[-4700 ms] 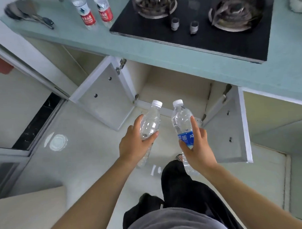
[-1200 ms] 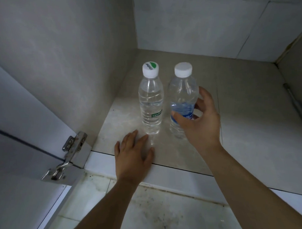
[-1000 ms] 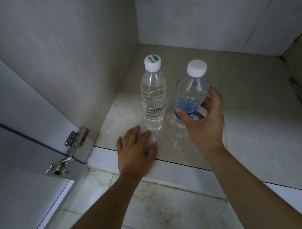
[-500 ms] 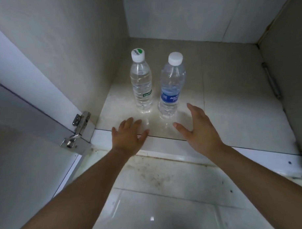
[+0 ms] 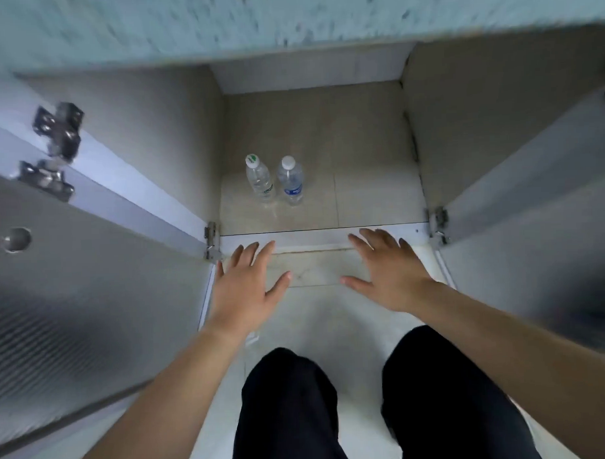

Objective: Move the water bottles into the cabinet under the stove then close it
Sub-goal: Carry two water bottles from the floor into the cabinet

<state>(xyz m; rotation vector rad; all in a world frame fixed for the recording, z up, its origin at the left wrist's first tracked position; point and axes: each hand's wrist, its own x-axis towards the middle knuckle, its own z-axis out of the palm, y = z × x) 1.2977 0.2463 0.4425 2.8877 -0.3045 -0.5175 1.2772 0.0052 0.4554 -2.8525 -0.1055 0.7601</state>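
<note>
Left hand (image 5: 243, 288) and right hand (image 5: 390, 272) hover palm-down, each grip splayed (empty); bottles (image 5: 275, 178) stand in cabinet (image 5: 372, 199).

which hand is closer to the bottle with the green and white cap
Left. The left hand is just in front of the green-capped bottle, outside the cabinet; the right hand is farther right.

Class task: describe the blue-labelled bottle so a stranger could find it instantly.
Look inside the open cabinet under the counter. Two clear bottles stand upright near its front left. Yours is the right-hand bottle: blue label, plain white cap, whereas its neighbour has green markings.
</note>
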